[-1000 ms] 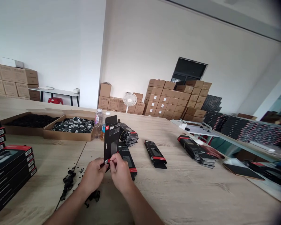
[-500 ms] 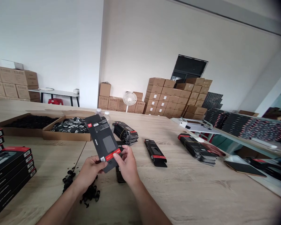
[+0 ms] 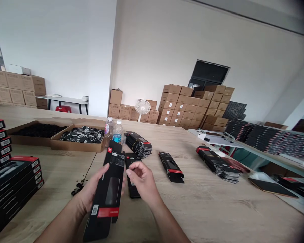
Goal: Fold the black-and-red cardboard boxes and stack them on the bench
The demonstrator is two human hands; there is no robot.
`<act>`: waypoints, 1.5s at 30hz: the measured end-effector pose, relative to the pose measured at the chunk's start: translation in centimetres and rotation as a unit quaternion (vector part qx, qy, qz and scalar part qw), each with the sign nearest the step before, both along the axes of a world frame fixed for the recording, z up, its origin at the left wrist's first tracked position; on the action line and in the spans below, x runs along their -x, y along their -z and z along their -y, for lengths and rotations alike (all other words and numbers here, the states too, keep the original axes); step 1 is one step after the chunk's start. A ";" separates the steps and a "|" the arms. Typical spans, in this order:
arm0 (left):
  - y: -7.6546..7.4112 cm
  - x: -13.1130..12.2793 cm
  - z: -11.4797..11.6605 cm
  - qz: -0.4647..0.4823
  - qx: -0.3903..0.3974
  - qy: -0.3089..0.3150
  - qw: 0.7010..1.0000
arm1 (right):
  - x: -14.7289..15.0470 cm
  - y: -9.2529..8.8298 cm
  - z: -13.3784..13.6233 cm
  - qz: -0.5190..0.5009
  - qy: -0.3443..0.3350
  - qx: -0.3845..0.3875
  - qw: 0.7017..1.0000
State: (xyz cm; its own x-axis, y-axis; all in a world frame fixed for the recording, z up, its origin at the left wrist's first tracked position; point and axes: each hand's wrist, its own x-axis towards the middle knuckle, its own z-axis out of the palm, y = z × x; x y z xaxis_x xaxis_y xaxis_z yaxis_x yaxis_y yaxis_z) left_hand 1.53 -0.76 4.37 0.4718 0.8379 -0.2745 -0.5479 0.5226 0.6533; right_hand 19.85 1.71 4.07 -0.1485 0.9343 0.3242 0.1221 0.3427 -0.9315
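My L grip (image 3: pixel 91 193) pinches black box (image 3: pixel 108 202), long axis fwd-back; R grip (image 3: pixel 143 180) spread, empty, nearer 2nd box (image 3: pixel 134 193) on tabletop (image 3: pixel 205 209).

no readable text, red box label (image 3: pixel 107 212) blurred

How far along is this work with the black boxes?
Looks done: the stacked black boxes at the left. In hand: the left hand grips a long black box, with the right hand just above another box. Remaining: cardboard trays holding black items.
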 end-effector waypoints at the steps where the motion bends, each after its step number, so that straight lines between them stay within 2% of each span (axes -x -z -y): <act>1: 0.2 -0.3 0.1 -0.011 0.004 0.029 1.000 | -0.2 -0.2 -0.1 -0.020 -0.006 0.000 1.000; 4: 0.9 -0.8 0.5 -0.034 -0.005 0.064 0.997 | -0.7 -0.6 -0.2 -0.047 -0.033 0.024 0.998; 10: 1.8 -0.8 0.3 -0.073 -0.024 0.066 0.995 | -1.8 -1.2 -0.9 -0.160 -0.084 0.103 0.978; 12: 1.8 -0.7 0.0 -0.050 -0.017 0.059 0.997 | -2.2 -1.3 -1.1 -0.219 -0.060 0.106 0.968; 14: 1.8 -0.9 -0.1 0.025 -0.022 0.068 0.997 | -2.4 -1.0 -1.0 -0.250 -0.055 0.116 0.960; 16: 1.9 -1.3 -0.1 0.089 -0.035 0.105 0.990 | -2.3 -0.1 -0.7 -0.234 -0.122 0.160 0.951; 18: 2.0 -1.8 0.1 0.097 -0.044 0.145 0.984 | -1.9 1.1 -0.3 -0.207 -0.200 0.221 0.932; 19: 2.1 -2.1 0.3 0.082 -0.043 0.158 0.983 | -1.6 1.6 -0.1 -0.204 -0.209 0.244 0.925; 21: 2.2 -2.5 0.5 0.035 -0.028 0.139 0.989 | -0.9 2.2 0.1 -0.224 -0.164 0.259 0.925; 23: 2.0 -2.8 0.8 -0.012 0.001 0.079 0.997 | -0.4 2.1 0.1 -0.252 -0.114 0.246 0.929; 25: 1.7 -2.9 1.1 -0.033 0.030 0.036 0.998 | 0.0 1.5 0.0 -0.266 -0.097 0.228 0.931; 26: 1.5 -2.9 1.3 -0.028 0.038 0.041 0.998 | 0.2 1.3 0.0 -0.260 -0.093 0.220 0.935; 28: 1.1 -3.0 1.5 0.008 0.039 0.099 0.994 | 0.3 0.9 -0.2 -0.218 -0.069 0.193 0.954; 30: 0.8 -3.0 1.5 0.055 0.020 0.170 0.984 | 0.3 1.0 -0.4 -0.167 -0.037 0.149 0.974; 32: 0.9 -3.1 1.3 0.099 -0.004 0.200 0.975 | 0.4 1.2 -0.5 -0.143 -0.015 0.125 0.982; 34: 1.5 -3.2 1.0 0.138 -0.032 0.191 0.971 | 0.6 1.4 -0.6 -0.174 -0.014 0.154 0.973; 37: 2.7 -3.7 0.8 0.173 -0.076 0.192 0.963 | 0.8 1.5 -0.3 -0.235 -0.060 0.224 0.944; 39: 3.1 -4.1 1.1 0.153 -0.074 0.212 0.962 | 0.9 1.3 -0.1 -0.252 -0.071 0.227 0.938; 41: 2.8 -4.5 1.5 0.082 -0.054 0.198 0.975 | 0.6 1.0 -0.2 -0.262 -0.061 0.209 0.940; 43: 2.0 -4.6 1.7 -0.051 -0.095 0.120 0.987 | 0.2 0.7 -0.5 -0.263 -0.055 0.184 0.945; 44: 1.6 -4.5 1.7 -0.133 -0.149 0.064 0.978 | -0.1 0.5 -0.7 -0.258 -0.049 0.166 0.951; 45: 1.2 -4.3 1.7 -0.214 -0.216 0.015 0.952 | -0.5 0.4 -0.9 -0.247 -0.037 0.147 0.957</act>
State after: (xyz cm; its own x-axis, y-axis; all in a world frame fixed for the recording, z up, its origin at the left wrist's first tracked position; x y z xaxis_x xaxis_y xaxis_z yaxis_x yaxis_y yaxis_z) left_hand 5.85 -2.42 3.17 0.4190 0.9045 -0.0797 -0.1717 0.1651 0.9712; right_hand 20.33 2.61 3.66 -0.1134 0.9888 0.0974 -0.3730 0.0485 -0.9265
